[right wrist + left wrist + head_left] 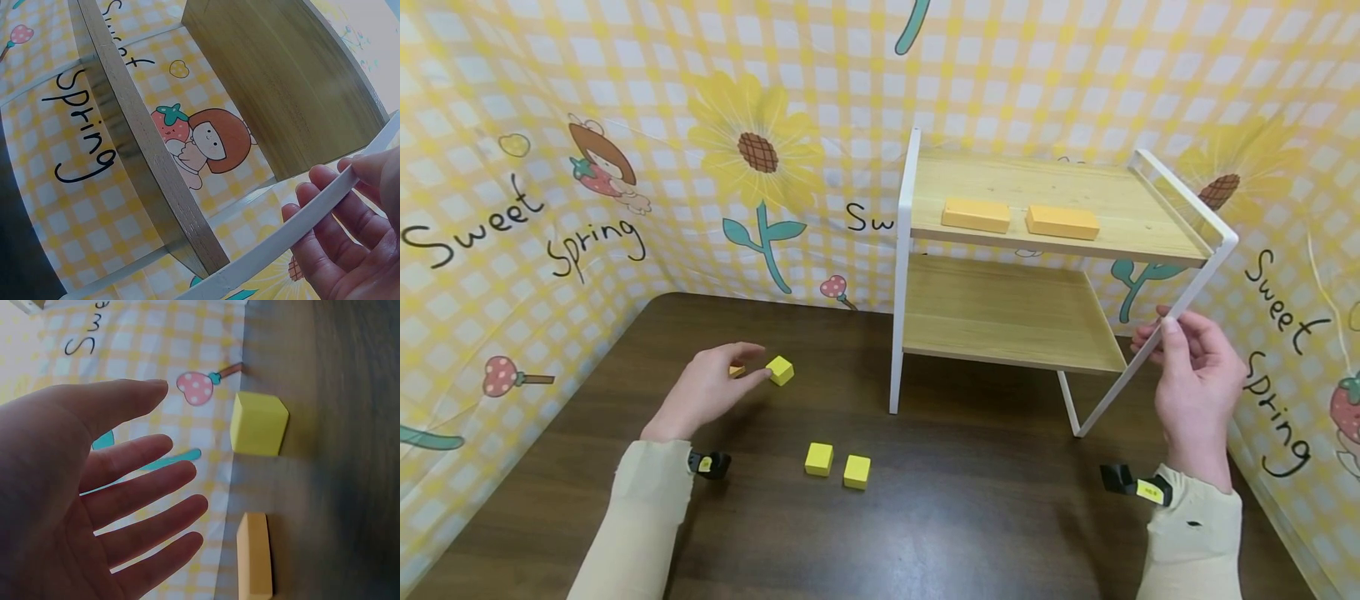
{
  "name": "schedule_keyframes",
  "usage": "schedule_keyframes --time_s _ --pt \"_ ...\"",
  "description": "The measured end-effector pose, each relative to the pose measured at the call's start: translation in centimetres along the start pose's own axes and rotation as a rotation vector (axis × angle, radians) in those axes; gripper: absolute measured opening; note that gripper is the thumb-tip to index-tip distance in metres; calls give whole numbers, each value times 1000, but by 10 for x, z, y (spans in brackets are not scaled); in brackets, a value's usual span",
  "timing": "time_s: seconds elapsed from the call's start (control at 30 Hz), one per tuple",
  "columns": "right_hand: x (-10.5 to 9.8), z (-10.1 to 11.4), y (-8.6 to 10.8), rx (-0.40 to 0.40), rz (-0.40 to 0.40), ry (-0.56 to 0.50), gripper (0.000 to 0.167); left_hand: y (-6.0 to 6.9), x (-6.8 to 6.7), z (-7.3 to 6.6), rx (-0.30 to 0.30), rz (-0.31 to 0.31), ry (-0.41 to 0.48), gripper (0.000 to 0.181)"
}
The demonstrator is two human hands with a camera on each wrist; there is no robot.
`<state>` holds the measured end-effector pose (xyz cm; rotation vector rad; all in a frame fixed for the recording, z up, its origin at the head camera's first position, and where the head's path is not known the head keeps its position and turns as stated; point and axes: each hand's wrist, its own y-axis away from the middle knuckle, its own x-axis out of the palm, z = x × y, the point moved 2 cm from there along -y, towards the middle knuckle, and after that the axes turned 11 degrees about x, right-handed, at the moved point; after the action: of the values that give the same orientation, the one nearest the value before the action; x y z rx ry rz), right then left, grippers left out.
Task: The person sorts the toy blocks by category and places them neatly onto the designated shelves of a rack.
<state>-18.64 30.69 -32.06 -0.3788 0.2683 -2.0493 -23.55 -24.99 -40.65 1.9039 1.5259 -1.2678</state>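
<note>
My left hand [711, 385] hovers over the left of the table with fingers loosely bent and nothing in them. In the left wrist view the yellow cube [258, 424] and the orange block [253, 556] lie apart from its fingers; from the head the block is mostly hidden behind the hand. My right hand [1201, 379] grips the white side frame [294, 228] of a two-tier wooden shelf rack [1000, 312], thumb in front and fingers behind. Two orange blocks, one left [976, 216] and one right [1063, 222], lie along the top tier's front edge.
Two more yellow cubes, one [819, 459] beside the other [857, 472], sit on the dark wooden table [970, 517] in front of the rack. A checked cloth [842, 108] with printed flowers hangs behind and at both sides.
</note>
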Motion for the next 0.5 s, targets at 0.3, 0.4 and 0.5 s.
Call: schedule_keyframes --time_s 0.3,0.4,0.5 --pt "0 1 1 0 2 -14 26 7 -5 16 -39 -1 -40 55" --pt "0 0 1 0 3 -19 26 9 -7 21 -42 -4 -46 55" --pt "1 0 0 -5 3 -18 26 10 -8 26 -36 -7 -49 55"
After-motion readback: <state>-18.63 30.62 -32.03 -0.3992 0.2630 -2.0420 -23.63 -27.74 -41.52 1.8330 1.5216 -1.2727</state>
